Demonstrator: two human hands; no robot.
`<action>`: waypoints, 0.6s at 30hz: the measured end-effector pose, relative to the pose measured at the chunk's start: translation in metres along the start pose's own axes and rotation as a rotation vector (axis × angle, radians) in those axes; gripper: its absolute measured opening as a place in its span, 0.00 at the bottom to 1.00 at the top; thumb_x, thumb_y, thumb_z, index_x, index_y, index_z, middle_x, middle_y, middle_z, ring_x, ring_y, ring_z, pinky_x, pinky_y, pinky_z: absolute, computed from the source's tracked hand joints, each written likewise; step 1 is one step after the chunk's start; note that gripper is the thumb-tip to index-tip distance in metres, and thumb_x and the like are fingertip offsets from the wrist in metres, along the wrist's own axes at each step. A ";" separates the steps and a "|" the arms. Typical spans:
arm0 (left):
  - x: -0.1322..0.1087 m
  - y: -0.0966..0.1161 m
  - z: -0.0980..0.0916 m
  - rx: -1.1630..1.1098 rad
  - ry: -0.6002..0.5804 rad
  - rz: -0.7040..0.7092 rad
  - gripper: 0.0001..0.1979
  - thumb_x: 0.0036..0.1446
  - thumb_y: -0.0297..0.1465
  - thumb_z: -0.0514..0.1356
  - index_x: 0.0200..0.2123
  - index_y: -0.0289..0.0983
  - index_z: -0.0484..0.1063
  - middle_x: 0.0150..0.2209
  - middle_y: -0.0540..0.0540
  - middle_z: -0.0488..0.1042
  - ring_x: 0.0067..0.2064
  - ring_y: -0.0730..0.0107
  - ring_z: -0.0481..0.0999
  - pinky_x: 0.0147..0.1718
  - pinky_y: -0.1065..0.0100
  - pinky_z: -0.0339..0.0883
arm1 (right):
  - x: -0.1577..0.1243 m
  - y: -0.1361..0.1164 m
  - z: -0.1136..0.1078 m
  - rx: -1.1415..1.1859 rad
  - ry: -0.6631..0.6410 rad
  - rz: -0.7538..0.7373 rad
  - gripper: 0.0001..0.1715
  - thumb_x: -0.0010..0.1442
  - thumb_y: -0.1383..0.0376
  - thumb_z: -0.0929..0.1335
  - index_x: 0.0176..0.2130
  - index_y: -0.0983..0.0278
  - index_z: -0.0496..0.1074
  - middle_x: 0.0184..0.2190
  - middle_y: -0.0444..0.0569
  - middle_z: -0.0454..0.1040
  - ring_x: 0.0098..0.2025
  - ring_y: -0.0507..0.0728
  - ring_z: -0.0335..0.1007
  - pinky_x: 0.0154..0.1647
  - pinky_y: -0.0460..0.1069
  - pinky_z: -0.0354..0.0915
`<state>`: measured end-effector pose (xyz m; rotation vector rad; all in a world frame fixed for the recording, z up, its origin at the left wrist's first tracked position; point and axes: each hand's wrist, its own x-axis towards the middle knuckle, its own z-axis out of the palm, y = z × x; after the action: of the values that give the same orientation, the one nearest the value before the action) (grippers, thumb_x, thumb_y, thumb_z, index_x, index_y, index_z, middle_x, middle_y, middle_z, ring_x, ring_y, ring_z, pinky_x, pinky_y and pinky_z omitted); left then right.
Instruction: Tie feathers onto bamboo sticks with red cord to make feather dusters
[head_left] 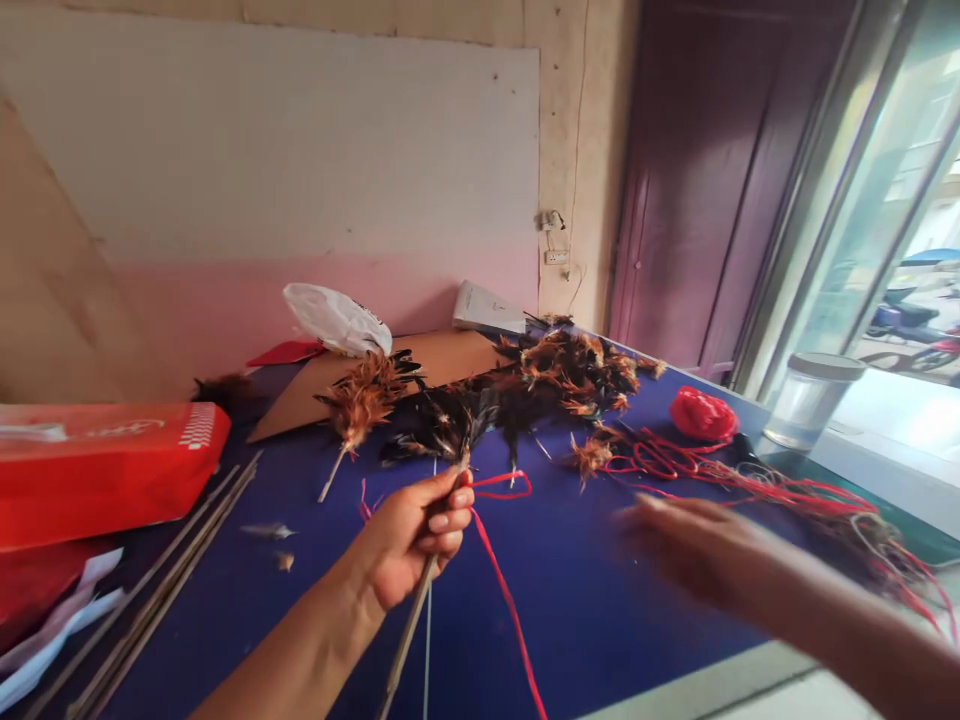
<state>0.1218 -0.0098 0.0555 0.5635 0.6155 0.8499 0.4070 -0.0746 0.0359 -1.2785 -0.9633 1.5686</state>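
My left hand (414,535) is closed around a thin stick (409,630) tipped with a bunch of dark and orange feathers (442,425). A red string (501,585) runs from that grip down toward the table's near edge. My right hand (694,550) is blurred by motion, low over the blue table (585,590), with fingers stretched leftward and nothing in them. A finished small feather bunch on a stick (360,400) lies just left of the one I hold. A heap of loose feathers (570,375) lies behind them.
A red string ball (703,414) and tangled red string (810,495) lie at the right. A lidded clear jar (814,400) stands by the window. Spare sticks (165,585), a red box (97,470), cardboard (420,365) and a white bag (337,318) fill the left and back.
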 end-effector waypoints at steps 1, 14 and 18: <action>-0.003 -0.006 0.001 0.010 0.006 -0.005 0.12 0.61 0.26 0.47 0.29 0.29 0.66 0.19 0.53 0.60 0.13 0.89 0.53 0.09 0.83 0.41 | 0.005 0.003 0.026 0.077 -0.089 0.048 0.22 0.51 0.50 0.68 0.36 0.66 0.71 0.28 0.49 0.76 0.16 0.46 0.61 0.14 0.42 0.56; -0.007 -0.045 -0.036 0.213 0.317 0.081 0.06 0.56 0.27 0.54 0.28 0.31 0.66 0.28 0.41 0.73 0.16 0.84 0.61 0.11 0.81 0.47 | 0.081 0.001 0.010 0.028 0.111 -0.099 0.12 0.55 0.58 0.65 0.31 0.65 0.69 0.14 0.37 0.55 0.12 0.44 0.43 0.12 0.41 0.41; -0.001 -0.012 -0.041 0.228 0.383 0.284 0.05 0.55 0.25 0.55 0.27 0.31 0.66 0.35 0.37 0.75 0.18 0.84 0.63 0.12 0.81 0.53 | 0.082 -0.002 -0.021 -0.305 0.128 -0.250 0.25 0.52 0.48 0.65 0.34 0.68 0.72 0.14 0.38 0.55 0.15 0.46 0.48 0.15 0.43 0.46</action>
<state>0.0986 -0.0089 0.0194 0.7118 1.0060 1.1782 0.4205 0.0039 0.0083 -1.3853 -1.2614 1.1654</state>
